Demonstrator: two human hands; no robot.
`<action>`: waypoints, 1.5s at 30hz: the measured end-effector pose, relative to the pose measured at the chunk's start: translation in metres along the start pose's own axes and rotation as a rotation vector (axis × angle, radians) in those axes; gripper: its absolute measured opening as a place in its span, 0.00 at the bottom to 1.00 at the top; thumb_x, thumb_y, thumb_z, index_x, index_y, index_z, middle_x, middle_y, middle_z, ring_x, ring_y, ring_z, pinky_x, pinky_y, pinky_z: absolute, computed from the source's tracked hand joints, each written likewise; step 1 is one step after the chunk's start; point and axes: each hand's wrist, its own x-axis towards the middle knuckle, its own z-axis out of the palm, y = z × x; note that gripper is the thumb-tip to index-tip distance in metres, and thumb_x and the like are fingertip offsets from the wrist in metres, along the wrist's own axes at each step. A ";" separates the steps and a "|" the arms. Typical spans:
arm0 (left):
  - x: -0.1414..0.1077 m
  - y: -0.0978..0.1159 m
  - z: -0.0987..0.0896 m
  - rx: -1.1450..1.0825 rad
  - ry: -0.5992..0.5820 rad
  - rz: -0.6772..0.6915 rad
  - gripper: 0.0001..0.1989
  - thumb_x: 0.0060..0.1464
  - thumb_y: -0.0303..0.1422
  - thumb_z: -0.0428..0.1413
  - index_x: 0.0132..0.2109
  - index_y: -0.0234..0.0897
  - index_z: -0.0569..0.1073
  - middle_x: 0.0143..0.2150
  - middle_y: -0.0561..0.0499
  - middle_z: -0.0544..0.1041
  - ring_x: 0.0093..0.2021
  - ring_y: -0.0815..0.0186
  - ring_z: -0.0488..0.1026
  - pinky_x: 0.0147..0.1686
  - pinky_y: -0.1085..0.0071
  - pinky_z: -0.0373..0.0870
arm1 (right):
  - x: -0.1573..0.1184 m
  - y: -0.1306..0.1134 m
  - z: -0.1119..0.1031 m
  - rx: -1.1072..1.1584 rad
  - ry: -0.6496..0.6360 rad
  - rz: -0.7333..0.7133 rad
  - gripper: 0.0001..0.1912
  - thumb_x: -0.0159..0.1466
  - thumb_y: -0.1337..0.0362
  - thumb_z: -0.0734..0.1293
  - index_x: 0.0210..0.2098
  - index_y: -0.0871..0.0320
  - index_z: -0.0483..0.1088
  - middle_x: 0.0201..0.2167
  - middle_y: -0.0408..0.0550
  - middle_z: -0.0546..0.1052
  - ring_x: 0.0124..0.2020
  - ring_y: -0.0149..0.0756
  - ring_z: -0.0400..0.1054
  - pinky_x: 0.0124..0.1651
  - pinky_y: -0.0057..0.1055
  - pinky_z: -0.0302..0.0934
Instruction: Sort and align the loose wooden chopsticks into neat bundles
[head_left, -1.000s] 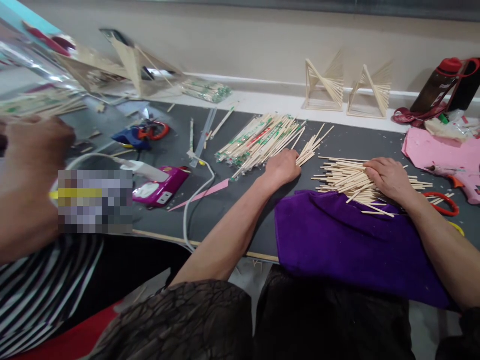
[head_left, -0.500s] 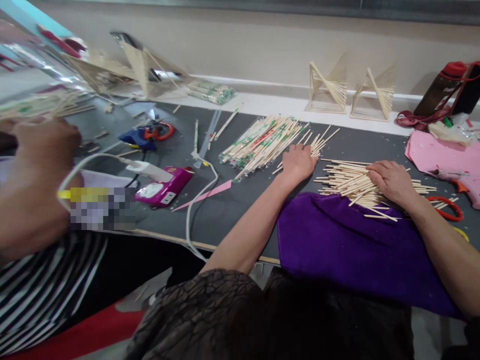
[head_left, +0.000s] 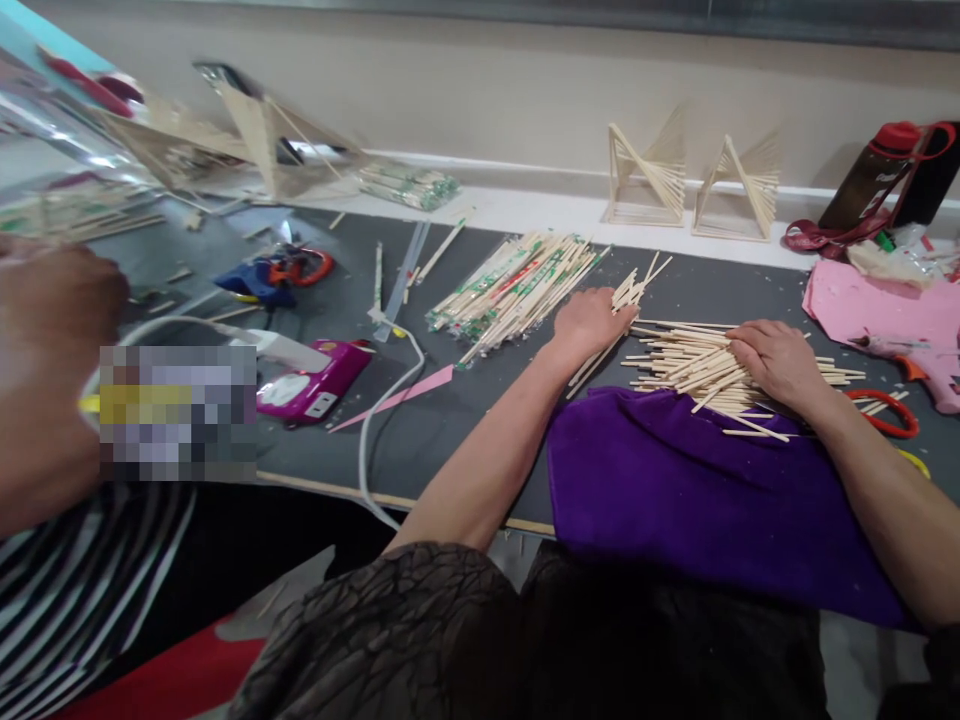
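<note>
My left hand (head_left: 592, 322) is closed around a small bundle of thin wooden sticks (head_left: 628, 290), whose ends stick out above and below the fingers. Just left of it lie wrapped sticks (head_left: 517, 285) with green and red print. My right hand (head_left: 776, 360) rests on the right part of a loose pile of sticks (head_left: 690, 362), fingers lying flat over them. A purple cloth (head_left: 690, 490) is spread below the pile, over the table's front edge.
Two stick structures (head_left: 649, 185) (head_left: 739, 195) stand by the wall. At right are a bottle (head_left: 870, 185), pink sheets (head_left: 840, 300), a pink glue gun (head_left: 919, 360) and scissors (head_left: 892, 432). A magenta power strip (head_left: 322, 385) and white cable (head_left: 367, 420) lie left, near another person's arm (head_left: 49, 400).
My left hand has closed on some sticks and gathered them, and their lower ends now show below it. My right hand stays on the pile. The view has shifted slightly.
</note>
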 end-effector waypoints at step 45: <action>0.029 -0.059 -0.079 0.390 -0.172 -0.114 0.18 0.51 0.33 0.52 0.47 0.29 0.75 0.44 0.38 0.78 0.47 0.54 0.73 0.43 0.69 0.66 | 0.001 -0.004 -0.004 0.041 -0.059 0.044 0.21 0.69 0.56 0.53 0.46 0.54 0.75 0.46 0.48 0.77 0.46 0.43 0.67 0.47 0.39 0.56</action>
